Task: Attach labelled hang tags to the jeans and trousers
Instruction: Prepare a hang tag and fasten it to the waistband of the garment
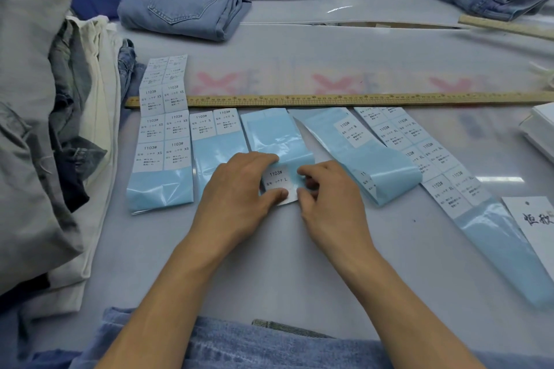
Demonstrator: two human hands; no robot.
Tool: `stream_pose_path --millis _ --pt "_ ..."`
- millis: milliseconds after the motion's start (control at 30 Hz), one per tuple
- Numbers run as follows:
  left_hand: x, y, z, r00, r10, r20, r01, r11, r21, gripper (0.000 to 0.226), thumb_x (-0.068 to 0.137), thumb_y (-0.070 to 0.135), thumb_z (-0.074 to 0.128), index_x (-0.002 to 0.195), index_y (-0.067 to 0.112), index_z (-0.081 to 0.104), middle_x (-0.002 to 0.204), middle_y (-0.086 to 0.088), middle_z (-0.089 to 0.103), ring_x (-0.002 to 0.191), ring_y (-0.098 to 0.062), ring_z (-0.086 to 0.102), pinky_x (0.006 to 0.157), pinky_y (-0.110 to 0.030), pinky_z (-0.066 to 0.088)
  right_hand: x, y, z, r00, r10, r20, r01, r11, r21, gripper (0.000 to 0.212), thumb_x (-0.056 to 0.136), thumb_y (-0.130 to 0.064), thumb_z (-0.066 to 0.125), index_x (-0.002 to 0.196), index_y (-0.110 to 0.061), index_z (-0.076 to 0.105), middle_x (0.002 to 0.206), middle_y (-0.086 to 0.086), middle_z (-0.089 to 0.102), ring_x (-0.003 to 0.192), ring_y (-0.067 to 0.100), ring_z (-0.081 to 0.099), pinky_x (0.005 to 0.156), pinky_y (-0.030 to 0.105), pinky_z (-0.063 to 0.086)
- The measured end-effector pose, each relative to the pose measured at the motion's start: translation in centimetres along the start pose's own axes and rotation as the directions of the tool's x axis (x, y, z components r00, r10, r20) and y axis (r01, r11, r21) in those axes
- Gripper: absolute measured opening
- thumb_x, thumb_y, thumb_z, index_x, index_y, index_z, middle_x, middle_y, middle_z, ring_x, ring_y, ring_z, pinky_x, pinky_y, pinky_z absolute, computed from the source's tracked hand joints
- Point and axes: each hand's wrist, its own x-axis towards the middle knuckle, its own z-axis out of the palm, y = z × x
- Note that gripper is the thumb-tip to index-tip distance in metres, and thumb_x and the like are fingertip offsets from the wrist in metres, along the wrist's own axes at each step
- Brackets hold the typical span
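Head view: jeans at near edge. Left hand pins L label on blue strip; right hand pinches its corner. Label thin, floppy, likely sticky: peel from corner. Hang tag right, apart. Ruler bounds far side; bare table between.

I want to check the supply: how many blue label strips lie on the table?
5. XS strip far left, S strip beside it, L strip under the hands, M strip next, XL strip far right. More may be hidden.
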Motion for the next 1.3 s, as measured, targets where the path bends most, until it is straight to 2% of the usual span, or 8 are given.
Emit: stream_pose_path --millis 67,200,400,667,800,1000,1133,1300 --pt "0.0 0.0 0.1 0.999 -0.004 -0.040 0.002 0.998 -0.056 0.047 0.087 0.027 0.078 0.131 0.024 0.064 0.124 0.006 0.066 0.111 -0.014 0.058 0.098 -0.028 0.044 0.1 0.1 0.1 1.000 -0.013 0.001 0.013 1.000 0.020 0.037 0.094 -0.012 0.063 0.131 -0.013 0.064 0.120 0.002 0.058 0.111 0.020 0.059 0.098 0.040 0.049" --pt "0.2 0.7 0.3 0.991 -0.061 -0.122 0.018 0.947 -0.320 0.026 0.090 0.013 0.075 0.113 0.023 0.074 0.098 0.014 0.073 0.083 0.006 0.062 0.076 -0.007 0.045 -0.1 0.0 0.2 0.994 -0.076 -0.076 0.082 0.993 0.083 0.039 0.093 -0.016 0.067 0.132 -0.020 0.064 0.117 -0.005 0.058 0.100 0.015 0.061 0.089 0.038 0.052" --pt "0.2 1.0 0.1 0.984 -0.103 -0.147 0.016 0.866 -0.499 0.021 0.086 0.017 0.080 0.097 0.034 0.075 0.077 0.017 0.072 0.077 -0.003 0.067 0.065 -0.012 0.049 -0.1 0.0 0.0 0.955 -0.183 -0.234 0.213 0.971 0.111 0.030 0.092 -0.011 0.071 0.121 -0.018 0.071 0.111 -0.005 0.063 0.104 0.015 0.060 0.084 0.040 0.055" --pt "0.1 0.9 -0.2 0.983 -0.098 -0.153 0.009 0.868 -0.497 0.016 0.079 0.024 0.087 0.088 0.031 0.075 0.073 0.012 0.069 0.066 -0.008 0.063 0.059 -0.012 0.046 -0.1 -0.1 0.1 0.949 -0.228 -0.216 0.259 0.958 0.126 0.028 0.092 -0.005 0.069 0.118 -0.017 0.073 0.110 -0.003 0.073 0.104 0.016 0.062 0.089 0.032 0.053" --pt "0.1 0.9 -0.2 0.980 -0.061 -0.187 -0.036 0.881 -0.472 0.018 0.077 0.023 0.088 0.087 0.028 0.074 0.071 0.009 0.067 0.066 -0.011 0.061 0.060 -0.012 0.046 -0.1 0.0 0.1 0.974 -0.182 -0.135 0.206 0.961 0.185 0.038 0.094 -0.007 0.066 0.129 -0.022 0.066 0.114 -0.004 0.071 0.109 0.016 0.061 0.093 0.036 0.052" --pt "0.1 0.8 -0.6 0.985 0.018 -0.170 -0.091 0.899 -0.429 0.023 0.079 0.022 0.087 0.097 0.030 0.076 0.082 0.019 0.071 0.077 -0.003 0.063 0.066 -0.009 0.045 0.0 0.0 0.0 0.963 -0.207 -0.175 0.236 0.958 0.164 0.037 0.092 -0.004 0.068 0.125 -0.021 0.069 0.112 -0.009 0.070 0.109 0.014 0.061 0.092 0.034 0.052" --pt "0.0 -0.1 -1.3 0.992 0.114 -0.052 -0.125 0.896 -0.426 0.048 0.081 -0.002 0.080 0.119 0.026 0.073 0.108 0.021 0.073 0.100 -0.001 0.066 0.080 -0.015 0.053 0.1 0.3 -0.1 0.959 -0.213 -0.185 0.239 0.962 0.131 0.037 0.091 -0.003 0.068 0.124 -0.020 0.068 0.110 -0.008 0.070 0.107 0.013 0.061 0.091 0.029 0.050" --pt "0.0 -0.5 -1.6 0.984 0.174 -0.038 -0.175 0.908 -0.380 0.059 0.079 -0.020 0.063 0.119 0.021 0.074 0.108 0.017 0.073 0.102 -0.001 0.067 0.083 -0.014 0.052 0.1 0.3 -0.2 0.962 -0.220 -0.164 0.241 0.963 0.121 0.040 0.090 -0.003 0.069 0.126 -0.020 0.067 0.112 -0.007 0.070 0.111 0.014 0.059 0.092 0.028 0.049"
